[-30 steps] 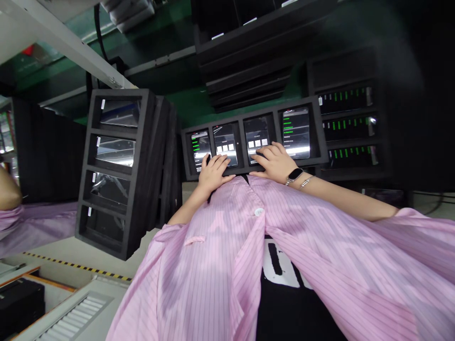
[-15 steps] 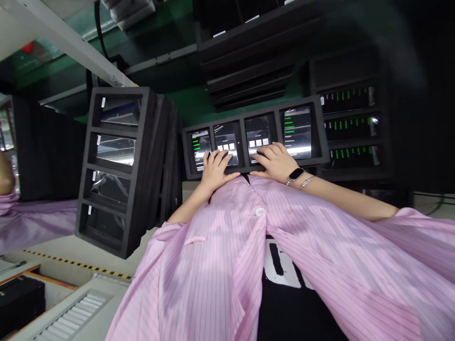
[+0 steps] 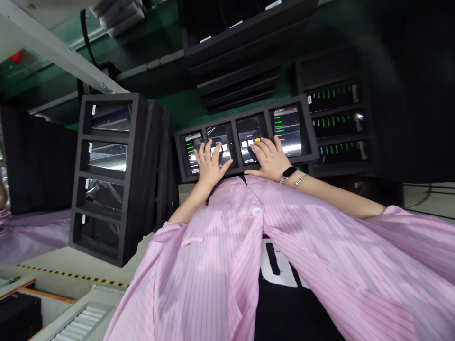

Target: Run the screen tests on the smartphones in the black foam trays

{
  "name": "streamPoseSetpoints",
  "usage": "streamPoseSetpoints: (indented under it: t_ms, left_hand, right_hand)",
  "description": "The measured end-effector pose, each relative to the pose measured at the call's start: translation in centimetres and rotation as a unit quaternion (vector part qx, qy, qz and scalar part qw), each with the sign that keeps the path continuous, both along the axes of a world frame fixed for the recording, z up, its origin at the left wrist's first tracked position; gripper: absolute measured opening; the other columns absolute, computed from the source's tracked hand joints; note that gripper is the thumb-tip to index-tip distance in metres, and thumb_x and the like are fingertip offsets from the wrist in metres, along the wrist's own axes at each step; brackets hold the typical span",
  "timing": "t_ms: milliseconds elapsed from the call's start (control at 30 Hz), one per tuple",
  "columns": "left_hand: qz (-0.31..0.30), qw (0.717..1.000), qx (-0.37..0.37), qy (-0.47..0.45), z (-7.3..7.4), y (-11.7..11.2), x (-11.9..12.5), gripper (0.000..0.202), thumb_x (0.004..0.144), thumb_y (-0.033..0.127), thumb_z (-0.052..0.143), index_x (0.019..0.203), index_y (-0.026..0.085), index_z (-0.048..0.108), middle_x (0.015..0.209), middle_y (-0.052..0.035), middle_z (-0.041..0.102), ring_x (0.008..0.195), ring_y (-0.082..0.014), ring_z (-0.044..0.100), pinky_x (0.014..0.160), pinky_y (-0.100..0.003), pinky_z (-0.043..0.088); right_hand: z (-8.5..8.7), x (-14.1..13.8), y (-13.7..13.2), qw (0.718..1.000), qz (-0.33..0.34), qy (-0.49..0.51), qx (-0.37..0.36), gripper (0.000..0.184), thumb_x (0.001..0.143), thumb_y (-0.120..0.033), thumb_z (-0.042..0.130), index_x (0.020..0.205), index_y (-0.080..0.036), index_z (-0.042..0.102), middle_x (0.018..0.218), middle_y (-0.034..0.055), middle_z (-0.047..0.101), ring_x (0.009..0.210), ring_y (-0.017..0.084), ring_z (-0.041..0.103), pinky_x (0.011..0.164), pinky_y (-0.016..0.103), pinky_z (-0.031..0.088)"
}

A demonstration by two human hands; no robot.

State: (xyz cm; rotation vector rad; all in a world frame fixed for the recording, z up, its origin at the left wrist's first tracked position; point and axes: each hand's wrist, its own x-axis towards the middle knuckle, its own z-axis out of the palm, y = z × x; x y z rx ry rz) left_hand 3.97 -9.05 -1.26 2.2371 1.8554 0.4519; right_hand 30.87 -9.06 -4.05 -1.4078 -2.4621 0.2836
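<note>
A black foam tray [image 3: 233,148] lies before me with several lit phones in its slots. My left hand [image 3: 209,166] is spread over the two left phones, fingers apart, its fingertips over the second phone [image 3: 219,131] and near the leftmost phone [image 3: 190,147]. With fingers apart, my right hand [image 3: 272,158] reaches over the third phone [image 3: 248,128], whose white squares now include a yellow one. Its index side is nearest the rightmost phone [image 3: 287,124], which shows green text lines. Whether the fingertips touch the glass, I cannot tell.
On the left leans a stack of black foam trays [image 3: 126,189] holding dark phones. Another tray [image 3: 336,123] with phones showing green lines sits at the right. More stacked trays [image 3: 241,52] stand behind. A co-worker's sleeve [image 3: 39,232] shows at far left.
My left hand has lifted and spread its fingers. The right fingers have shifted over the third phone, where one white square has turned yellow. The whole view has shifted slightly.
</note>
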Motion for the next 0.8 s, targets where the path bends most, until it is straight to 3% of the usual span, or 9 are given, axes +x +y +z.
streamPoseSetpoints:
  t_ms: [200, 333, 467, 667, 800]
  left_hand:
    - [0.107, 0.994, 0.015, -0.008, -0.1, -1.4, -5.9, 0.074, 0.096, 0.065, 0.06, 0.152, 0.017, 0.053, 0.166, -0.0233, 0.039, 0.159, -0.0438, 0.027, 0.13, -0.069, 0.014]
    - [0.145, 0.989, -0.001, -0.032, -0.8, -2.3, -8.7, 0.081, 0.098, 0.068, 0.052, 0.155, 0.011, 0.046, 0.164, -0.0283, 0.037, 0.155, -0.0406, 0.038, 0.127, -0.059, 0.032]
    - [0.15, 0.987, -0.018, -0.047, -1.2, -2.7, -8.8, 0.081, 0.1, 0.069, 0.047, 0.155, 0.011, 0.045, 0.163, -0.0265, 0.041, 0.154, -0.0376, 0.04, 0.125, -0.053, 0.039]
    - [0.156, 0.987, -0.039, -0.021, -1.1, -2.3, -8.4, 0.071, 0.099, 0.068, 0.051, 0.148, 0.017, 0.056, 0.164, -0.0242, 0.04, 0.151, -0.0407, 0.043, 0.122, -0.056, 0.041]
    - [0.137, 0.991, -0.008, 0.006, -0.8, -2.5, -8.8, 0.072, 0.095, 0.067, 0.059, 0.146, 0.016, 0.058, 0.165, -0.0251, 0.039, 0.156, -0.0437, 0.035, 0.128, -0.066, 0.025]
  right_hand:
    - [0.2, 3.7, -0.6, 0.998, -0.068, 0.002, -0.016, 0.09, 0.095, -0.078, 0.046, 0.158, -0.013, 0.043, 0.155, 0.0239, 0.05, 0.149, 0.045, 0.036, 0.125, 0.072, 0.012]
    - [0.3, 6.2, -1.0, 0.991, -0.132, -0.006, -0.015, 0.086, 0.098, -0.074, 0.041, 0.157, -0.011, 0.043, 0.156, 0.0259, 0.048, 0.149, 0.047, 0.034, 0.121, 0.076, 0.012]
    - [0.0, 6.5, -1.3, 0.987, -0.163, -0.004, -0.009, 0.085, 0.099, -0.073, 0.035, 0.156, -0.01, 0.045, 0.157, 0.0275, 0.046, 0.149, 0.049, 0.034, 0.12, 0.077, 0.014]
    - [-0.2, 5.9, -1.2, 0.986, -0.165, 0.0, 0.0, 0.081, 0.1, -0.07, 0.038, 0.154, -0.01, 0.048, 0.157, 0.0287, 0.045, 0.148, 0.048, 0.034, 0.122, 0.074, 0.016]
    - [-0.4, 6.6, -1.0, 0.989, -0.146, -0.017, -0.004, 0.082, 0.098, -0.068, 0.044, 0.154, -0.007, 0.047, 0.155, 0.0277, 0.047, 0.148, 0.047, 0.034, 0.122, 0.074, 0.017]
